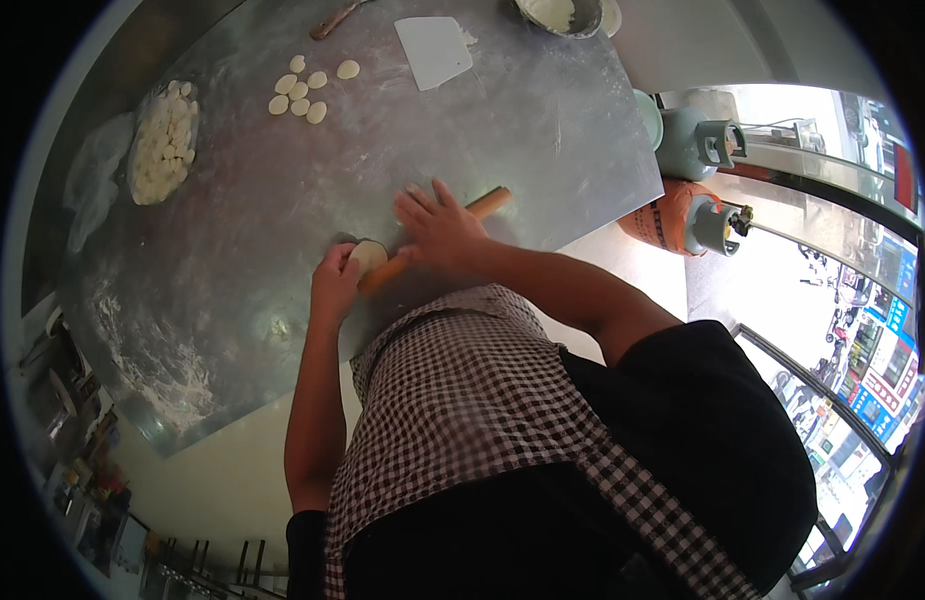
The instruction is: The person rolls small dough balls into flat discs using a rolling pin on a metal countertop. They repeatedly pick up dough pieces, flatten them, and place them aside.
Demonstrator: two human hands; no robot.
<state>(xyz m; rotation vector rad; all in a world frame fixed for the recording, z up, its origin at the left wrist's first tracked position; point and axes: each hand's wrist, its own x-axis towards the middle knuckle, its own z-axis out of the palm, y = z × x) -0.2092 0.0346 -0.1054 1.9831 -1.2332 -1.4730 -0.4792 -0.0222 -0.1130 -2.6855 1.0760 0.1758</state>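
My left hand holds a thin round dough wrapper by its edge, just above the steel table. My right hand lies with spread fingers over a wooden rolling pin, whose lower left end touches or nearly touches the wrapper. Several small flattened dough rounds lie farther up the table. To their left, a heap of small dough pieces sits in or on a clear plastic bag.
The steel table has scattered flour at its lower left. A white dough scraper, a wooden handle and a metal bowl of flour are at the far side. Gas cylinders stand beyond the right edge.
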